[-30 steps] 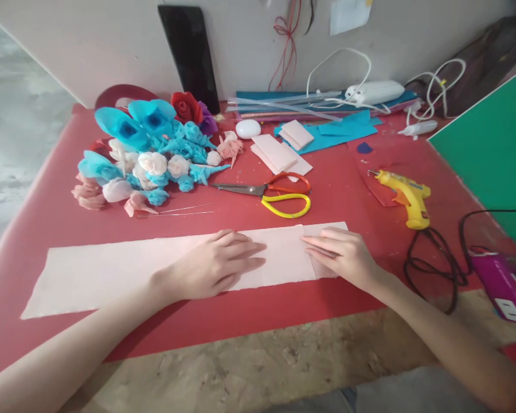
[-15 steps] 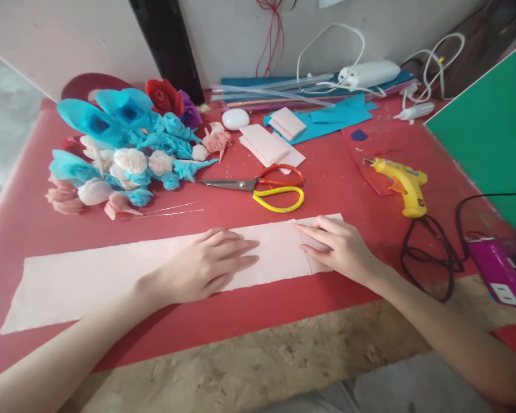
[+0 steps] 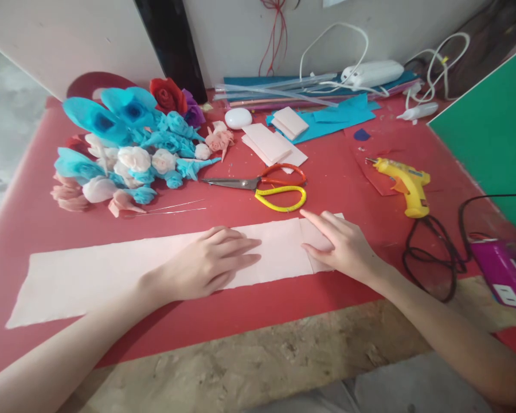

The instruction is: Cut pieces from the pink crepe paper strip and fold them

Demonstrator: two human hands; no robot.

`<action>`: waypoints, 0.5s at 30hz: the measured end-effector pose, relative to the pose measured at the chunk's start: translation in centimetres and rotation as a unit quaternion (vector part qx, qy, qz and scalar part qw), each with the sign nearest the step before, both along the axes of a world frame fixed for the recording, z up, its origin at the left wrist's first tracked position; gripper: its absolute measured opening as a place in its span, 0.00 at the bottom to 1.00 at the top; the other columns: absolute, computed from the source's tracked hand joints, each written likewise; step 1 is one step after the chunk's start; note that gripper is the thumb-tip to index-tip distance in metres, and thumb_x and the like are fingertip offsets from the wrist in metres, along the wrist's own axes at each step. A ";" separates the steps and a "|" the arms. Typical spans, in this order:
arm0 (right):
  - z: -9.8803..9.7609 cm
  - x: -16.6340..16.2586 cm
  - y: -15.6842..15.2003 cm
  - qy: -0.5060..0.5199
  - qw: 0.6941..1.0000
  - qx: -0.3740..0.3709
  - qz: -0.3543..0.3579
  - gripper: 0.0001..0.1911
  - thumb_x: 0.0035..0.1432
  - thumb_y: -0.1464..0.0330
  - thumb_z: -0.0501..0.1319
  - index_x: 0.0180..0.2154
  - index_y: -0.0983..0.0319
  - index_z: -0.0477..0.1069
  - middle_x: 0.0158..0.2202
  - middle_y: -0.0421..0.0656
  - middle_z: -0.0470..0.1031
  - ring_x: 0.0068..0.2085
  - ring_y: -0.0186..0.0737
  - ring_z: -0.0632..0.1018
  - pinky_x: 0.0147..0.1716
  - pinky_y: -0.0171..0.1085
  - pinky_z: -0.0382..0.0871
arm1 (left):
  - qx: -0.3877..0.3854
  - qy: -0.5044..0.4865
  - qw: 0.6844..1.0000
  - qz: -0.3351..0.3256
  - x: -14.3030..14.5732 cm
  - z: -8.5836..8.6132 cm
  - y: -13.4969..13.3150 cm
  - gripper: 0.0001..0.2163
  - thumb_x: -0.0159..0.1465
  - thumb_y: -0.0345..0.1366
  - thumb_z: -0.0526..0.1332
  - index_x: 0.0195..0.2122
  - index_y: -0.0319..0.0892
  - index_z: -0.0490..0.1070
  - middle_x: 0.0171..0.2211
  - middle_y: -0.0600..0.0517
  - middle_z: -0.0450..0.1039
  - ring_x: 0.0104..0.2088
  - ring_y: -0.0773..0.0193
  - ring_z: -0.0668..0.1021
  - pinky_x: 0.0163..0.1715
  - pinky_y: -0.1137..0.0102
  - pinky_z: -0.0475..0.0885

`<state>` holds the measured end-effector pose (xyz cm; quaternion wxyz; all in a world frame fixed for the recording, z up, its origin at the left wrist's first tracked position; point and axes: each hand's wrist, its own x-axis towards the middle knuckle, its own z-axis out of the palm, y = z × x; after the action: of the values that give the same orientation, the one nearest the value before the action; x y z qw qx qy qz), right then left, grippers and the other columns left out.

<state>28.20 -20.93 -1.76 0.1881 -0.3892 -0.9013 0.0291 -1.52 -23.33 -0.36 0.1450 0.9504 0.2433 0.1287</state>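
A long pale pink strip of crepe paper (image 3: 94, 272) lies across the red table, with a crosswise fold line near its right end. My left hand (image 3: 212, 261) rests flat on the middle of the strip, its fingers stretched to the right. At the right end, my right hand (image 3: 341, 244) lies over the paper beside the fold line, thumb and index finger spread apart, the other fingers partly hidden. Just behind the strip are scissors (image 3: 258, 183) with one red and one yellow handle loop. Thin wires (image 3: 176, 207) lie to their left.
Blue, white, pink and red paper flowers (image 3: 133, 143) are heaped at the back left. Folded pink paper pieces (image 3: 269, 143) lie near blue paper (image 3: 339, 117). A yellow glue gun (image 3: 406, 183) with a black cord sits right, near a purple box (image 3: 499, 272) and a green board (image 3: 490, 126).
My right index finger has lifted and spread away from the thumb, toward the strip's far edge. My left hand stays in place on the paper. The view has shifted slightly.
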 end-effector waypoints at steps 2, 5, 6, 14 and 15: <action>0.1 0.0 0.0 0.006 1.000 -0.005 0.019 0.16 0.60 0.65 0.55 0.47 0.66 0.71 0.29 0.43 0.69 0.29 0.36 0.72 0.30 0.35 0.67 | -0.003 0.002 1.000 -0.001 0.0 -0.1 0.0 0.18 0.63 0.28 0.50 0.54 0.43 0.64 0.56 0.46 0.66 0.51 0.56 0.68 0.50 0.59 0.66; 0.2 0.0 0.0 -0.004 0.999 -0.022 0.024 0.16 0.60 0.65 0.55 0.46 0.64 0.72 0.28 0.42 0.68 0.29 0.35 0.71 0.29 0.34 0.66 | -0.003 0.006 1.000 -0.003 -0.1 -0.1 0.0 0.18 0.63 0.28 0.50 0.54 0.43 0.64 0.57 0.46 0.65 0.51 0.56 0.68 0.50 0.59 0.65; 0.2 -0.1 0.0 -0.013 0.999 -0.026 0.019 0.17 0.59 0.65 0.54 0.48 0.64 0.71 0.28 0.42 0.68 0.29 0.36 0.72 0.29 0.35 0.66 | -0.003 0.007 1.000 -0.004 -0.1 -0.1 0.0 0.18 0.63 0.28 0.50 0.54 0.43 0.64 0.57 0.46 0.65 0.52 0.56 0.68 0.50 0.59 0.65; 0.0 -0.2 0.2 -0.026 0.999 -0.027 0.001 0.24 0.59 0.63 0.54 0.52 0.71 0.66 0.34 0.48 0.72 0.32 0.40 0.73 0.30 0.38 0.67 | 0.030 0.018 0.999 -0.014 0.0 0.1 -0.2 0.17 0.63 0.28 0.51 0.53 0.40 0.64 0.57 0.44 0.65 0.51 0.54 0.68 0.50 0.58 0.65; 0.0 -0.2 0.2 -0.011 0.999 -0.037 -0.002 0.24 0.59 0.63 0.54 0.52 0.70 0.65 0.32 0.47 0.71 0.31 0.40 0.73 0.30 0.37 0.67 | 0.039 0.026 0.999 -0.017 0.0 0.1 -0.2 0.17 0.63 0.28 0.51 0.53 0.39 0.64 0.57 0.44 0.65 0.51 0.54 0.68 0.50 0.58 0.65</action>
<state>28.03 -20.71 -1.74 0.1632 -0.3979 -0.9009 0.0579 -1.49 -23.53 -0.26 0.1035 0.9624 0.2252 0.1111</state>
